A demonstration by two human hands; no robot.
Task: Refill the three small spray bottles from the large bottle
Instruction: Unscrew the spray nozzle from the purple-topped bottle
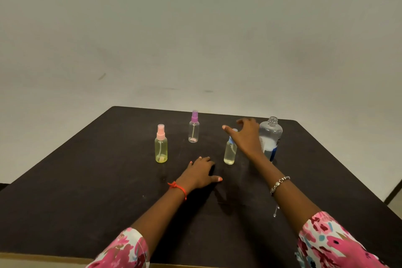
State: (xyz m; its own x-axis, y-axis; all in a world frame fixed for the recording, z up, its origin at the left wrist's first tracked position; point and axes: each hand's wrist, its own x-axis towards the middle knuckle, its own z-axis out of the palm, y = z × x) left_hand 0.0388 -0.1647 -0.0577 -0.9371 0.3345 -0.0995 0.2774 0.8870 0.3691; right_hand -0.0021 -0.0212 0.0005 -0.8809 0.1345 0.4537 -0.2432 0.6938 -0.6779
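Head view: a person's two bare hands over a dark table (pixel 87 169), seen from above and behind.
Right hand (pixel 247 135): fingers spread and empty, hovering at the blue-capped spray bottle (pixel 230 150), partly covering its cap; whether skin touches the cap I cannot tell. Probably placed to take or unscrew that cap.
Left hand (pixel 201 173): flat on the table, palm down, fingers loosely spread, gripping nothing; at about 8 o'clock from the blue-capped bottle, likely resting for balance.
Large bottle (pixel 270 137): upright, neck uncapped, at 3 o'clock of the right hand, just behind it; clear liquid inside, ready for pouring.
Purple-capped spray bottle (pixel 193 127): upright at 12 o'clock of the left hand, looks nearly empty.
Pink-capped spray bottle (pixel 161 144): upright at 10 o'clock of the left hand, yellowish, capped.
Progress: my judgement, refilling is partway.
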